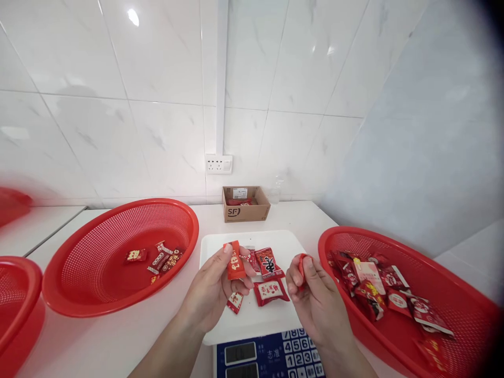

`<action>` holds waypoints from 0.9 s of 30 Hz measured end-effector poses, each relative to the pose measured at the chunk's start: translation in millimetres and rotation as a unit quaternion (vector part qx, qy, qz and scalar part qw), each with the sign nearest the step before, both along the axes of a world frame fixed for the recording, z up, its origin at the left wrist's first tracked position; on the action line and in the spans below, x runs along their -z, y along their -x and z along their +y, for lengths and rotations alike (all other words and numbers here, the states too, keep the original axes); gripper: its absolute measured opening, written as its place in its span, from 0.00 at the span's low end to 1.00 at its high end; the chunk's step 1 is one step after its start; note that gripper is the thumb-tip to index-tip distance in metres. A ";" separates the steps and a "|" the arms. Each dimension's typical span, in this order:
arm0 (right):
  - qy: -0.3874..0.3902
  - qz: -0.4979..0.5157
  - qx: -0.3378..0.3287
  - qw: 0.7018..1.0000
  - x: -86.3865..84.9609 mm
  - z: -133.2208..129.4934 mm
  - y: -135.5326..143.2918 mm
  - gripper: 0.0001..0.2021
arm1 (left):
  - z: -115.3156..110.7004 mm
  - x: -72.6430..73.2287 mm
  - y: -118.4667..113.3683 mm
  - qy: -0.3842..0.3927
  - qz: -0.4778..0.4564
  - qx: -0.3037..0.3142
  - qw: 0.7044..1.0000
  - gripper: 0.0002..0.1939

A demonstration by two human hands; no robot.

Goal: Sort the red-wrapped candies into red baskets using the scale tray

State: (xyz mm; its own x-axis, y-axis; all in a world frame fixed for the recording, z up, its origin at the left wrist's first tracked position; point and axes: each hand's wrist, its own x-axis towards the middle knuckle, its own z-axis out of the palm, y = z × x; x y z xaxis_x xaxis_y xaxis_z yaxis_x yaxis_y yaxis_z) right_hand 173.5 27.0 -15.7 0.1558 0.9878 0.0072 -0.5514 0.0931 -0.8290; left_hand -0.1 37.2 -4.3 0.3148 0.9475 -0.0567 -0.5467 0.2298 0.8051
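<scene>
Between thumb and fingers, my left hand (212,281) pinches an orange-red wrapped candy (235,261) with yellowish lettering. My right hand (315,289) is closed around a small red packet (302,270), mostly hidden by the fingers. Both hands are over the white tray (275,320) of a weighing scale. Several red packets lie on it: one with a large black character (268,263), one with a pale label (271,291), and a smaller red-and-white packet (235,302) below my left fingers. Another packet is partly covered by my left hand.
A red basket (59,283) with several small packets stands left; another red basket (468,304) holding many packets is at right. A cardboard box (252,212) sits behind the tray. The scale's blue keypad panel (273,354) is in front. Part of another red basket (23,310) shows far left.
</scene>
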 end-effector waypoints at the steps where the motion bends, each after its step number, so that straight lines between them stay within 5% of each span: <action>1: 0.001 -0.003 -0.008 1.000 0.7 -0.4 -1.2 0.16 | -0.1 -0.2 -0.8 -0.003 0.009 0.001 1.000 0.16; 6: 0.030 -0.031 -0.050 0.998 7.1 -3.6 -4.9 0.17 | -10.6 -2.9 -10.4 -0.093 0.180 -0.022 0.979 0.18; 9: 0.046 -0.055 -0.051 0.996 10.6 -7.8 -6.5 0.19 | -24.9 -1.3 -20.3 -0.192 0.302 0.027 0.933 0.18; 16: 0.056 -0.093 -0.074 0.991 11.4 -25.9 -14.2 0.22 | -41.6 25.7 -41.3 -0.347 0.418 0.092 0.835 0.27; 22: 0.015 -0.203 -0.136 0.970 23.4 -42.6 -22.3 0.27 | -39.1 37.9 -47.9 -0.309 0.435 -0.002 0.846 0.31; 27: -0.010 -0.210 -0.156 0.965 20.1 -49.3 -17.2 0.21 | -45.6 37.9 -52.7 -0.266 0.424 -0.012 0.866 0.28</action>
State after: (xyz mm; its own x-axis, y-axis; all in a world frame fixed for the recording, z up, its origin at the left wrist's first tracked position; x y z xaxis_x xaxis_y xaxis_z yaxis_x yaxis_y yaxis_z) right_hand 190.7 -22.3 -35.8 -0.1696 0.9852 0.0244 -0.1702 -0.0048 -0.9854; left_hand 52.6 -8.4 -42.1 0.3528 0.9165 0.1887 0.2925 -0.2996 0.9081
